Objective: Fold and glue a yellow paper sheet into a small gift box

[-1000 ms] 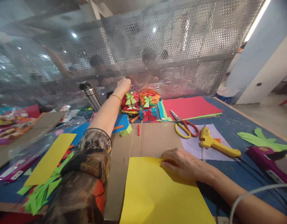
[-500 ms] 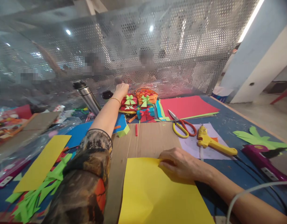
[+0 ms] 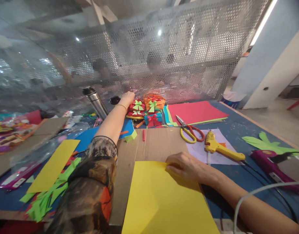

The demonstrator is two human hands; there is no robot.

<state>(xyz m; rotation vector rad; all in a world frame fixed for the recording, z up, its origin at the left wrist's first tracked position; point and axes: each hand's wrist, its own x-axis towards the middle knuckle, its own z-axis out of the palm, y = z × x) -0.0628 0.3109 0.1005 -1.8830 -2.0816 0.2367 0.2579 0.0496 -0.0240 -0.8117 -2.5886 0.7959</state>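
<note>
My left hand (image 3: 128, 98) reaches to the back of the table, closed, at the left edge of a small red paper basket with a green bow (image 3: 137, 105). Its fingertips point away from me, so whatever they hold is hidden. Beside it are an orange paper basket (image 3: 157, 101) and a blue one with a red bow (image 3: 153, 121). My right hand (image 3: 184, 165) grips the top right part of a yellow paper sheet (image 3: 159, 198), its fingers curled on the edge. The sheet lies over brown cardboard (image 3: 161, 143) in front of me.
Scissors (image 3: 188, 131) and a yellow glue gun (image 3: 221, 149) lie right of the cardboard, its cord trailing right. Red paper (image 3: 195, 112) is stacked behind. A steel flask (image 3: 97, 103) stands back left. Green strips (image 3: 49, 198), a yellow strip (image 3: 54, 165) and purple power strip (image 3: 268, 165) lie around.
The view has shifted slightly, so things at the left sit a little further right. My left hand stays by the red basket and my right hand stays on the yellow sheet.
</note>
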